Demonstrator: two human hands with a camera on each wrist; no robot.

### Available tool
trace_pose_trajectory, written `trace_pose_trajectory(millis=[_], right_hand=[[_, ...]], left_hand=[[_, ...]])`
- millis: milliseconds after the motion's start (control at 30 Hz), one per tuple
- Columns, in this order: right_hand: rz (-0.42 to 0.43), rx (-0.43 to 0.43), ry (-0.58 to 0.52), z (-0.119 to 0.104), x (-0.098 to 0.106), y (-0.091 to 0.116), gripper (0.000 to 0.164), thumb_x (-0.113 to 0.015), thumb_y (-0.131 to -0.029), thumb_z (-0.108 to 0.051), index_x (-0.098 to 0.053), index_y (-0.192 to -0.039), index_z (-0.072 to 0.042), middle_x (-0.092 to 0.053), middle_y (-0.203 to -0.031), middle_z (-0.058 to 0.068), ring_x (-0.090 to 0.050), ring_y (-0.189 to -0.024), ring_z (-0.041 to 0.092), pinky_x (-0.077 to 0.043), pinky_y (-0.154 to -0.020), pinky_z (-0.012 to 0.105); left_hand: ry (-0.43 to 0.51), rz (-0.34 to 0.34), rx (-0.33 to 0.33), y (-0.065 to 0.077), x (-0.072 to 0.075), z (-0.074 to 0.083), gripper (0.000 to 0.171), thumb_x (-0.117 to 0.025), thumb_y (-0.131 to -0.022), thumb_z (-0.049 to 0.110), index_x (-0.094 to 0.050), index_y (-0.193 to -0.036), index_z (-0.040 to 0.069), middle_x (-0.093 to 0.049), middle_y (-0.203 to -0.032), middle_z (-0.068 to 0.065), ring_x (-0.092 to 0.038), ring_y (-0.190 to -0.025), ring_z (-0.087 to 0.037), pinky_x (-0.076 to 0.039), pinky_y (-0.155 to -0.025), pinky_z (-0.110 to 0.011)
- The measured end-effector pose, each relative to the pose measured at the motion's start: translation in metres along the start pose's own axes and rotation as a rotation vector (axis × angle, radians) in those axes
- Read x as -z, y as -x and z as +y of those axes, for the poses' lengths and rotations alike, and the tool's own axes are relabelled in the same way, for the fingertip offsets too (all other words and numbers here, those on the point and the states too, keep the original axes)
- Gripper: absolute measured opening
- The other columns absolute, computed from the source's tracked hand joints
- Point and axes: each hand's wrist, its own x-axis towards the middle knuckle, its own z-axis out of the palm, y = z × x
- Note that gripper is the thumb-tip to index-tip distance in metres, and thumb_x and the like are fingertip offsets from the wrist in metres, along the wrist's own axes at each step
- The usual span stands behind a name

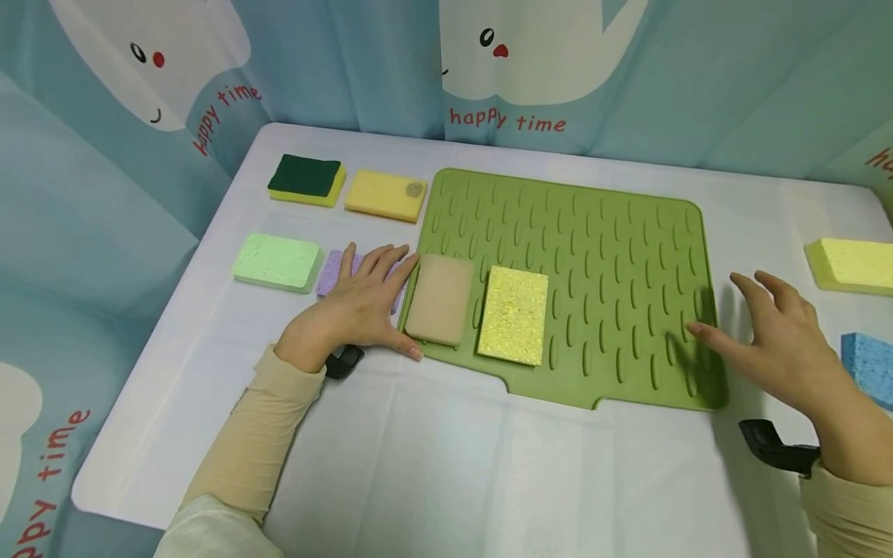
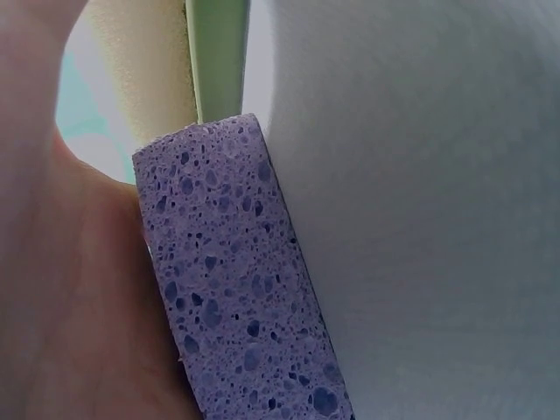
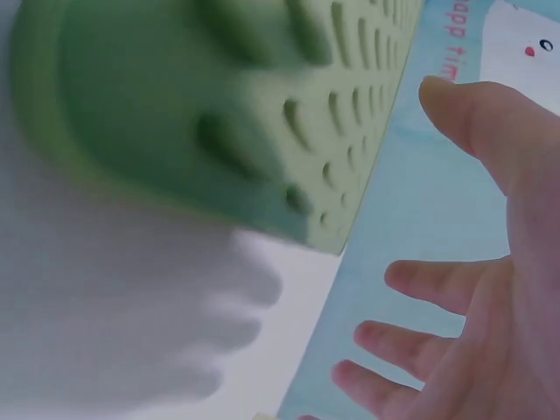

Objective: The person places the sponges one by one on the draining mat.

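My left hand (image 1: 356,302) is spread above a purple sponge (image 1: 331,272) and covers most of it. In the left wrist view the pitted side of that purple sponge (image 2: 236,271) lies close to the palm; contact is unclear. The index fingertip and thumb reach the left side of a beige sponge (image 1: 439,299), which lies on the green ridged mat (image 1: 614,279). To its right, also on the mat, lies a speckled yellow sponge (image 1: 514,315). My right hand (image 1: 784,333) hovers by the mat's right edge, fingers apart, holding nothing.
Further left are a light green sponge (image 1: 277,262), a yellow sponge with a dark green scouring side (image 1: 307,180) and a plain yellow sponge (image 1: 384,195). At the far right sit a pale yellow sponge (image 1: 854,266) and a blue sponge (image 1: 868,368). A curtain (image 1: 391,70) hangs behind the white table.
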Motion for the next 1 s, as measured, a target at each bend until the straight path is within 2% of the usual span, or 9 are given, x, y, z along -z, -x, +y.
trace_pose_trajectory(millis=[367, 533, 767, 900, 967, 1000], right_hand=[[0.053, -0.126, 0.027, 0.031, 0.009, 0.011, 0.086, -0.052, -0.100, -0.042, -0.009, -0.154, 0.009, 0.007, -0.157, 0.039, 0.006, -0.140, 0.067, -0.014, -0.099, 0.083], [0.094, -0.196, 0.052, 0.047, 0.009, 0.015, 0.089, -0.051, -0.099, -0.046, -0.011, -0.152, 0.011, 0.002, -0.156, 0.042, 0.001, -0.142, 0.064, -0.015, -0.102, 0.080], [0.147, -0.249, -0.019, 0.071, 0.010, 0.019, 0.093, -0.048, -0.098, -0.049, -0.008, -0.149, 0.017, -0.006, -0.150, 0.049, -0.005, -0.143, 0.061, -0.014, -0.110, 0.074], [0.133, -0.311, -0.032, 0.087, 0.009, 0.017, 0.098, -0.044, -0.098, -0.054, -0.004, -0.147, 0.021, -0.008, -0.149, 0.049, -0.011, -0.140, 0.064, -0.015, -0.112, 0.072], [0.124, -0.348, -0.027, 0.096, 0.009, 0.014, 0.101, -0.043, -0.097, -0.057, -0.002, -0.146, 0.022, -0.007, -0.149, 0.049, -0.011, -0.141, 0.063, -0.015, -0.113, 0.071], [0.104, -0.379, -0.030, 0.100, 0.009, 0.014, 0.104, -0.041, -0.096, -0.059, 0.000, -0.146, 0.022, -0.003, -0.150, 0.048, -0.007, -0.142, 0.062, -0.014, -0.114, 0.071]], left_hand=[[-0.007, 0.006, -0.004, -0.002, -0.001, 0.001, 0.140, -0.074, -0.057, 0.082, -0.010, -0.161, 0.014, -0.008, -0.167, -0.010, -0.005, -0.154, -0.032, 0.006, -0.117, -0.067], [-0.010, 0.007, -0.009, -0.002, 0.000, 0.000, 0.140, -0.074, -0.057, 0.083, -0.011, -0.161, 0.014, -0.009, -0.167, -0.011, -0.006, -0.154, -0.032, 0.006, -0.117, -0.068], [-0.015, 0.011, -0.018, -0.003, 0.001, 0.002, 0.139, -0.074, -0.057, 0.083, -0.012, -0.161, 0.014, -0.010, -0.167, -0.011, -0.007, -0.153, -0.031, 0.005, -0.117, -0.068], [-0.007, 0.005, -0.015, -0.003, 0.002, 0.003, 0.139, -0.075, -0.057, 0.082, -0.012, -0.161, 0.014, -0.009, -0.167, -0.010, -0.006, -0.154, -0.031, 0.006, -0.117, -0.067], [-0.003, 0.005, -0.015, -0.003, 0.002, 0.003, 0.138, -0.075, -0.057, 0.081, -0.012, -0.161, 0.014, -0.009, -0.167, -0.010, -0.006, -0.154, -0.031, 0.006, -0.117, -0.067], [-0.001, 0.005, -0.015, -0.003, 0.002, 0.003, 0.138, -0.075, -0.057, 0.081, -0.012, -0.161, 0.014, -0.009, -0.167, -0.010, -0.006, -0.154, -0.031, 0.006, -0.117, -0.067]])
